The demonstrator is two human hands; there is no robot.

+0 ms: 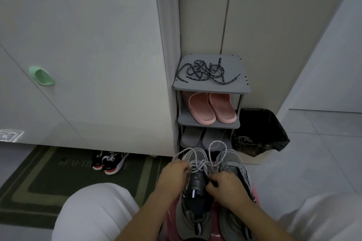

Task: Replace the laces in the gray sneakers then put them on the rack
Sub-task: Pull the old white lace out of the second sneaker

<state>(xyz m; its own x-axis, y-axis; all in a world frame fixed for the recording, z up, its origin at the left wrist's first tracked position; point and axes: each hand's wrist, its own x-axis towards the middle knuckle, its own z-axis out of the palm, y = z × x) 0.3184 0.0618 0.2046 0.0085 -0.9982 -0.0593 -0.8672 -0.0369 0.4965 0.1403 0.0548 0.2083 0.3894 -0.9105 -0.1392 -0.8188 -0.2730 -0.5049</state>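
Head view: just in front of the rack (242,82), the gray sneakers (233,164) sit side by side, toes toward it. The left hand (174,170) pinches the light lace (197,163) crossing the left sneaker's eyelets. The right hand (225,184), fingers curled, grips the same lace beside the tongue. Dark laces (207,71) lie loose on the rack's top shelf, so removal looks done. Relacing seems under way; whether the other sneaker is laced I cannot tell. Racking remains.
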